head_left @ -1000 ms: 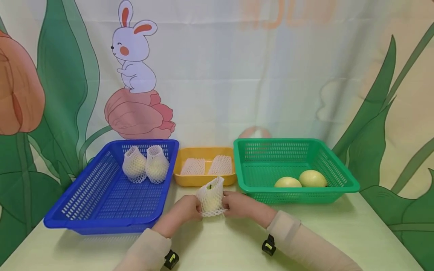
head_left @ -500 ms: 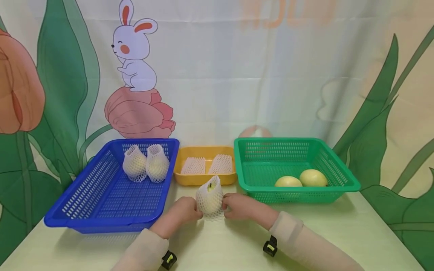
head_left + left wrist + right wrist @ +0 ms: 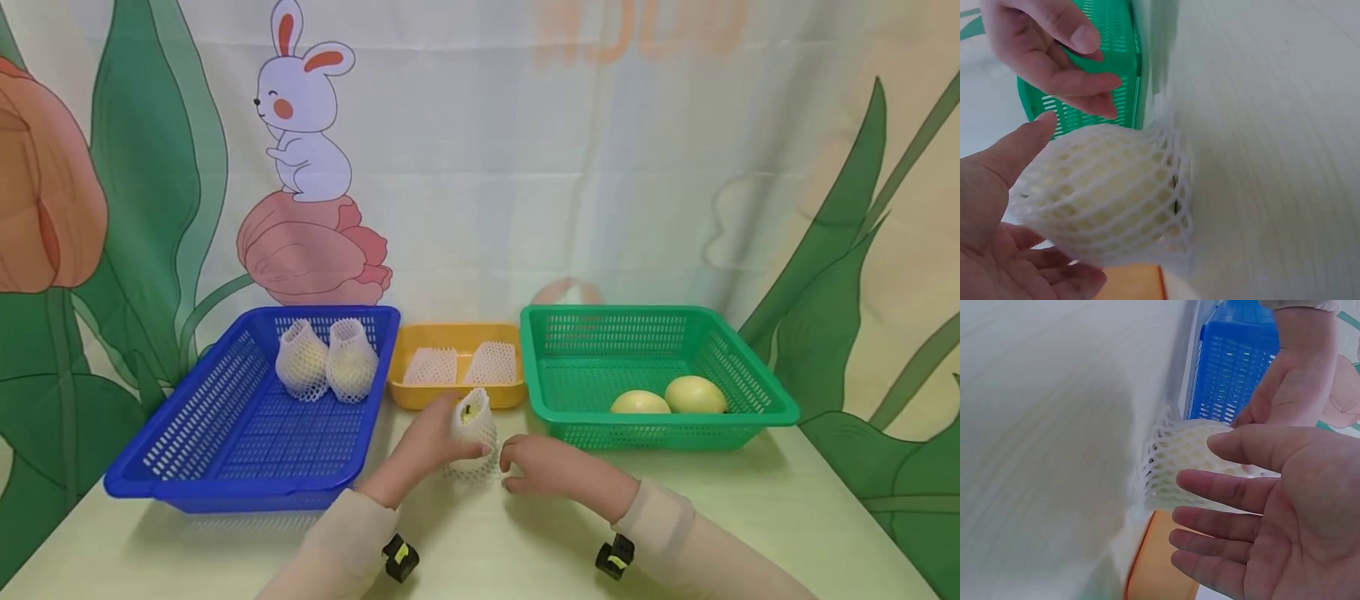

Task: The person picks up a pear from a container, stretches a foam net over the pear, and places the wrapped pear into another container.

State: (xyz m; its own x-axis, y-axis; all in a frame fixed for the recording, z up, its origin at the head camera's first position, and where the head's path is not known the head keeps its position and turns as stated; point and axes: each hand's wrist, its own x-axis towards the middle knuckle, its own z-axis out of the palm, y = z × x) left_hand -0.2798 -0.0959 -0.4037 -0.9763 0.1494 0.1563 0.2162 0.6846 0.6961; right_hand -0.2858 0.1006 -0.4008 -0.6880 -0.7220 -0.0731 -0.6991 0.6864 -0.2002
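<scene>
A pale yellow-green pear (image 3: 478, 432) in a white foam net stands on the table in the head view, its dark stem showing through the net's open top. My left hand (image 3: 435, 435) holds it from the left, thumb across the front and fingers behind. In the left wrist view, thumb and fingers lie on either side of the netted pear (image 3: 1110, 194). Just right of it is my right hand (image 3: 551, 468), apart from the net with nothing in its grasp. The right wrist view shows that hand (image 3: 1272, 506) with fingers extended and spread.
A blue basket (image 3: 247, 487) at left holds two netted pears (image 3: 351, 367). Between the baskets, a yellow tray (image 3: 457, 333) contains two flat foam nets (image 3: 491, 364). At right, a green basket (image 3: 660, 419) holds two bare pears (image 3: 696, 395). A printed curtain hangs behind.
Both hands were at the net's lower edge, pulling it down around the pear. My left hand has since moved up around the pear; my right hand has let go and drawn slightly away.
</scene>
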